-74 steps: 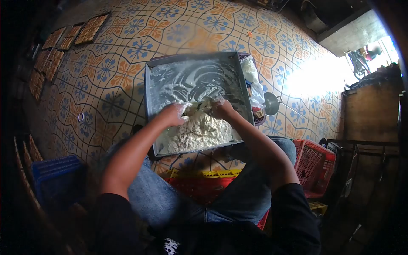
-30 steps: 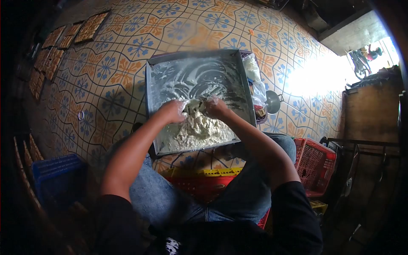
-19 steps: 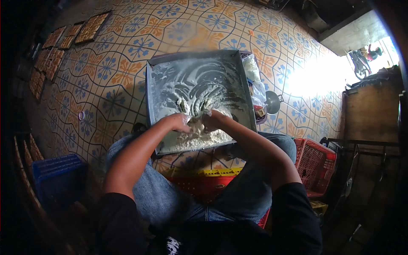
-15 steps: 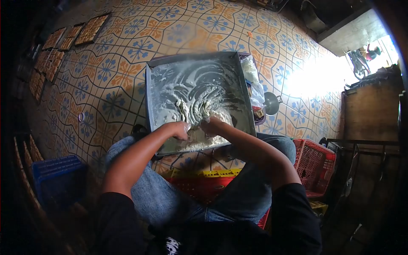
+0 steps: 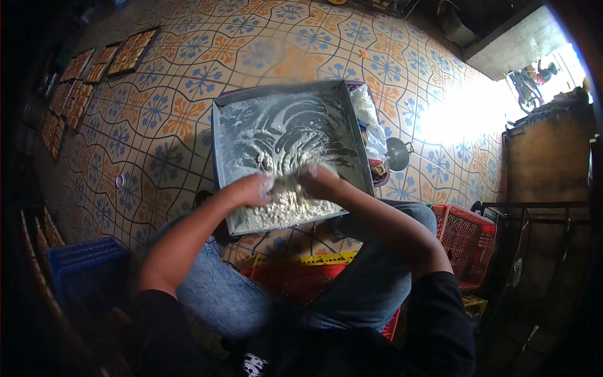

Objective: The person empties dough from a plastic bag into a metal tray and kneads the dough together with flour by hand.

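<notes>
A deep grey metal tray (image 5: 220, 147) stands between my knees, its floor smeared with pale, wet, lumpy dough (image 5: 286, 210). My left hand (image 5: 257, 188) is over the near half of the tray, coated in white, its fingers curled in on some of the dough. Close to its right, my right hand (image 5: 317, 181) is also curled and coated, with dough at its fingers. Both sets of fingertips are partly blurred and hidden. Streaks from wiping curve across the far half of the tray.
Plastic bags (image 5: 375, 138) lie in a crate along the tray's right side, beside a metal pot (image 5: 399, 154). A red crate (image 5: 465, 242) stands right, a blue crate (image 5: 88, 264) left. Filled trays (image 5: 134, 50) rest on the tiled floor (image 5: 188, 94) at far left.
Both hands have shifted slightly away from me and up off the near dough. More loose, lumpy dough now shows along the tray's near side.
</notes>
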The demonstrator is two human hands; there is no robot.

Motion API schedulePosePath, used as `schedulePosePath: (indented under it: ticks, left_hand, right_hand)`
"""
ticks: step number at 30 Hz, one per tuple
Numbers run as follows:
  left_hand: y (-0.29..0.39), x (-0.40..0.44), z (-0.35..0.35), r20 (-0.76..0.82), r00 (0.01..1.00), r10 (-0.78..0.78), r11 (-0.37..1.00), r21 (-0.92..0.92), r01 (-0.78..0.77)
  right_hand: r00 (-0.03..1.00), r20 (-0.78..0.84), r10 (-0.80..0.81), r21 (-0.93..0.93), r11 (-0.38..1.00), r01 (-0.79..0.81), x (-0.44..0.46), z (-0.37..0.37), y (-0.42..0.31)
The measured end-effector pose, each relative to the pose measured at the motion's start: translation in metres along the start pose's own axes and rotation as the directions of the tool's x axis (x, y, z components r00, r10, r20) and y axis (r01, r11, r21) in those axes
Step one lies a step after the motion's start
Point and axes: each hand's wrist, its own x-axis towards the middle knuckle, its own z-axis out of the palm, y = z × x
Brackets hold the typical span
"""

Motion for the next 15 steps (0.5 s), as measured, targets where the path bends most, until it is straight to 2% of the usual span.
schedulePosePath:
  ticks: [1,3,4,7,8,10,11,13,14,15]
  left_hand:
    - [0.027,-0.022,-0.010,0.078,0.995,0.060,0.990,0.124,-0.070]
    - [0.018,-0.014,0.006,0.260,0.961,0.095,0.963,0.219,-0.155]
    - [0.012,-0.013,0.010,0.248,0.966,0.075,0.974,0.191,-0.125]
    - [-0.002,-0.003,0.003,0.005,0.995,0.101,0.981,0.166,-0.100]
    - [-0.003,0.002,-0.011,0.030,0.999,0.037,0.994,0.102,-0.040]
    - [-0.008,0.011,-0.022,-0.176,0.981,0.086,0.987,0.150,-0.060]
    - [-0.010,0.014,-0.025,-0.279,0.954,0.111,0.982,0.176,-0.063]
    - [-0.023,0.027,-0.021,-0.382,0.918,0.109,0.973,0.228,-0.020]
    - [-0.032,0.035,-0.017,-0.431,0.896,0.105,0.967,0.253,0.008]
    - [-0.040,0.041,-0.011,-0.428,0.901,0.072,0.969,0.245,0.039]
  right_hand:
    - [0.989,0.087,-0.118,-0.006,0.993,0.119,-0.006,0.005,-0.003]
    - [0.964,0.155,-0.217,0.035,0.976,0.214,-0.025,0.000,-0.001]
    - [0.946,0.190,-0.264,0.060,0.965,0.257,-0.030,-0.002,-0.001]
    - [0.961,0.276,-0.033,-0.126,0.990,0.070,-0.021,-0.009,0.024]
    - [0.988,0.140,0.069,-0.137,0.989,-0.050,-0.015,-0.009,0.033]
    - [0.961,-0.121,0.248,-0.076,0.963,-0.259,-0.004,-0.009,0.044]
    - [0.955,-0.156,0.253,-0.094,0.958,-0.269,0.000,-0.008,0.048]
    - [0.941,-0.228,0.248,-0.126,0.951,-0.281,0.012,0.015,0.068]
    - [0.948,-0.146,0.284,-0.115,0.946,-0.302,0.017,0.029,0.074]
    - [0.943,-0.133,0.305,-0.104,0.942,-0.319,0.019,0.032,0.066]
